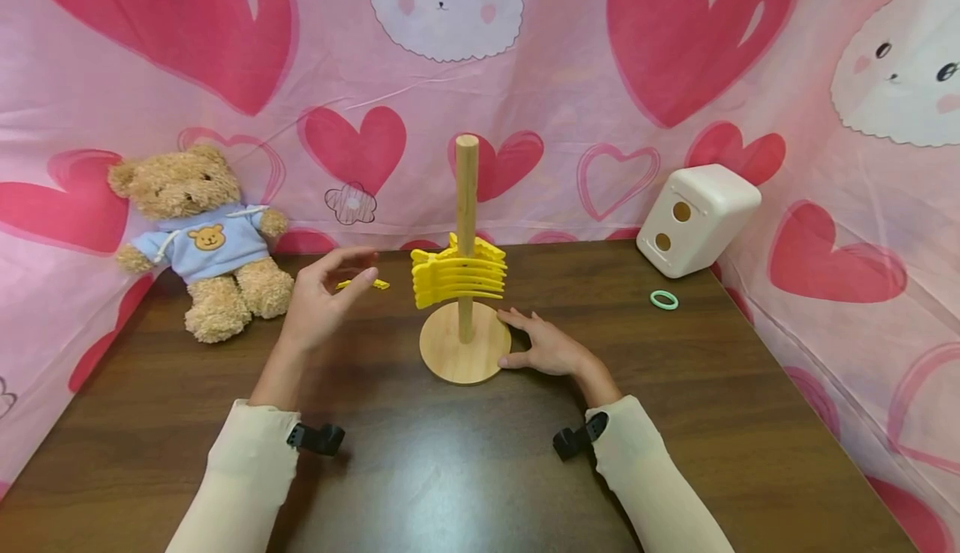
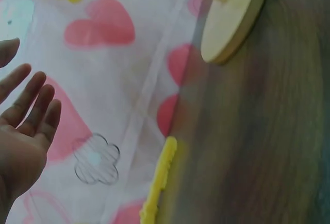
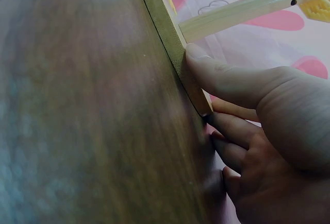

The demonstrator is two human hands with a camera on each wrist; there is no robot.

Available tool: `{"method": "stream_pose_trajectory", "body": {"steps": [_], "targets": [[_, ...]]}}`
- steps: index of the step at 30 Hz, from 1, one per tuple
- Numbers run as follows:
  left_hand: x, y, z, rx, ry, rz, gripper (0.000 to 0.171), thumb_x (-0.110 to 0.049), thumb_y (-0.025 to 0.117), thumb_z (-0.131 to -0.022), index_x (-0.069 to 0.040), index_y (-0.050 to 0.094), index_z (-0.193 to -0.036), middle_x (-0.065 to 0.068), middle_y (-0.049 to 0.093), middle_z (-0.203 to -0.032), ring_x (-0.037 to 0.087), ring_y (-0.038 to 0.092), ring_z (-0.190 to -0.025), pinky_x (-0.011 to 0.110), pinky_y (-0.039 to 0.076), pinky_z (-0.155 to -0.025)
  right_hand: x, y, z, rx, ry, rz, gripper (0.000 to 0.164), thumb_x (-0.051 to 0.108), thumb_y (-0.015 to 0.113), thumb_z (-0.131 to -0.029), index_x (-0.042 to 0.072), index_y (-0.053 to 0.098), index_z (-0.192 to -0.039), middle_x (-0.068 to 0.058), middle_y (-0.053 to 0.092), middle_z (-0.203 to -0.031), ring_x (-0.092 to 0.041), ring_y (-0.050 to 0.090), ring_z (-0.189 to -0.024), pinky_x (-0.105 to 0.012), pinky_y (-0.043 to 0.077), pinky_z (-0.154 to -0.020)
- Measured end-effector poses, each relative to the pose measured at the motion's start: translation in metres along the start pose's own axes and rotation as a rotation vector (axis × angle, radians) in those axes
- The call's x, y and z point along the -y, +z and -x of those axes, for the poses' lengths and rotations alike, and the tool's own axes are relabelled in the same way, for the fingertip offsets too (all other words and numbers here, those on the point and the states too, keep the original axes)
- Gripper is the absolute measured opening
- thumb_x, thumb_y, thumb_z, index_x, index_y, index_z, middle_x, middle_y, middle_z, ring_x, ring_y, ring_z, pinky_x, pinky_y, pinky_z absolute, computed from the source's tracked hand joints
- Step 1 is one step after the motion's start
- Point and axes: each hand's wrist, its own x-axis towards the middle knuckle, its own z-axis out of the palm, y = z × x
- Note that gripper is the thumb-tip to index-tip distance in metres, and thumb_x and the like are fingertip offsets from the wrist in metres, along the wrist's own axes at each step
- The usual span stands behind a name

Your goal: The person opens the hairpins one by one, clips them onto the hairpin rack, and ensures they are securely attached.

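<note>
A round wooden base (image 1: 442, 344) with an upright post (image 1: 467, 194) stands on the table. Several curved yellow plastic pieces (image 1: 457, 276) are stacked around the middle of the post. My right hand (image 1: 547, 348) holds the base's right edge; in the right wrist view its thumb (image 3: 227, 80) lies on the top face and the fingers are against the rim. My left hand (image 1: 318, 303) is raised left of the stand, holding nothing, its fingers loosely bent. Beyond it, partly hidden in the head view, another yellow piece (image 2: 160, 180) lies on the table.
A teddy bear (image 1: 206, 244) in a blue top sits at the back left. At the back right are a white box (image 1: 697, 219) with two round holes and a small green ring (image 1: 663, 300). Pink heart-print cloth (image 1: 570, 77) hangs behind the brown table (image 1: 450, 470).
</note>
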Motion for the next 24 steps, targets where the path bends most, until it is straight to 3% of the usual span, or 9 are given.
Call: {"method": "stream_pose_trajectory", "body": {"steps": [5,9,12,14,20,24], "targets": [[0.015,-0.006,-0.001,-0.042,-0.008,0.016,0.03,-0.006,0.069,-0.096,0.003,0.068,-0.125,0.02,0.068,-0.118,0.007,0.064,-0.103,0.02,0.048,-0.094,0.0,0.001,0.0,0.003,-0.001,0.002,0.081,0.029,0.079,-0.09,0.01,0.037,-0.158,-0.018,0.023,-0.164,-0.046,0.008,-0.151,-0.061,0.01,-0.12],[0.027,-0.011,-0.003,-0.077,-0.024,0.041,0.032,-0.004,0.069,-0.096,0.008,0.065,-0.125,0.011,0.07,-0.118,0.009,0.065,-0.105,0.019,0.048,-0.094,0.0,-0.001,-0.001,0.006,-0.001,0.003,0.082,0.029,0.079,-0.09,0.01,0.036,-0.158,-0.018,0.022,-0.164,-0.045,0.007,-0.151,-0.061,0.009,-0.12],[0.036,-0.015,-0.003,-0.112,-0.072,0.025,0.034,-0.006,0.069,-0.096,0.008,0.065,-0.126,0.008,0.07,-0.12,0.01,0.063,-0.107,0.017,0.048,-0.094,0.0,-0.001,0.0,0.005,-0.004,0.001,0.082,0.028,0.079,-0.09,0.009,0.036,-0.158,-0.019,0.023,-0.164,-0.045,0.008,-0.151,-0.061,0.009,-0.12],[0.042,-0.018,-0.003,-0.127,-0.112,0.0,0.036,-0.008,0.069,-0.096,0.007,0.064,-0.128,0.014,0.068,-0.124,0.013,0.062,-0.11,0.019,0.047,-0.096,0.0,-0.001,-0.001,0.005,-0.006,0.002,0.082,0.028,0.079,-0.09,0.009,0.036,-0.158,-0.019,0.023,-0.164,-0.044,0.008,-0.152,-0.06,0.009,-0.12],[0.055,-0.026,-0.005,-0.141,-0.197,-0.071,0.041,-0.016,0.069,-0.097,0.003,0.063,-0.133,0.022,0.062,-0.131,0.02,0.057,-0.118,0.034,0.045,-0.106,0.001,-0.002,-0.001,0.006,-0.011,0.012,0.082,0.029,0.079,-0.09,0.009,0.036,-0.158,-0.018,0.023,-0.164,-0.044,0.008,-0.152,-0.059,0.009,-0.121],[0.061,-0.029,-0.006,-0.154,-0.233,-0.115,0.043,-0.02,0.07,-0.098,0.002,0.062,-0.134,0.016,0.063,-0.128,0.021,0.058,-0.119,0.023,0.047,-0.1,0.0,-0.002,0.0,0.004,-0.01,0.015,0.082,0.029,0.079,-0.09,0.01,0.036,-0.158,-0.018,0.023,-0.164,-0.045,0.008,-0.151,-0.06,0.009,-0.121]]}}
